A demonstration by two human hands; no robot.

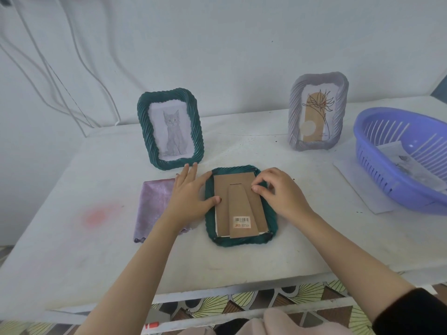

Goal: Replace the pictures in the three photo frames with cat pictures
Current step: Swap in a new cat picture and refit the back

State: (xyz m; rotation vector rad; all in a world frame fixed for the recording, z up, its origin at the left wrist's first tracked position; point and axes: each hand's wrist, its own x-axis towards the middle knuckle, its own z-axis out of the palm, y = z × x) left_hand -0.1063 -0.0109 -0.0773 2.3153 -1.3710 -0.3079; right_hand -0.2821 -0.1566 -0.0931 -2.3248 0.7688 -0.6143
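A green frame [242, 241] lies face down in front of me, its brown cardboard back [238, 206] with a barcode sticker facing up. My left hand [188, 192] lies flat on the frame's left edge, thumb pressing the cardboard. My right hand [278, 189] has curled fingers at the frame's right edge, fingertips on the cardboard; what they pinch I cannot tell. Behind stands a second green frame [145, 122] showing a grey cat drawing [173, 134]. A grey frame [294, 112] at the back right holds a flower picture [315, 114].
A purple cloth [152, 206] lies left of the face-down frame. A blue plastic basket [377, 170] with papers inside sits at the right on a white sheet [360, 182]. White cables [79, 68] hang on the wall at left. The table's front edge [242, 286] is near me.
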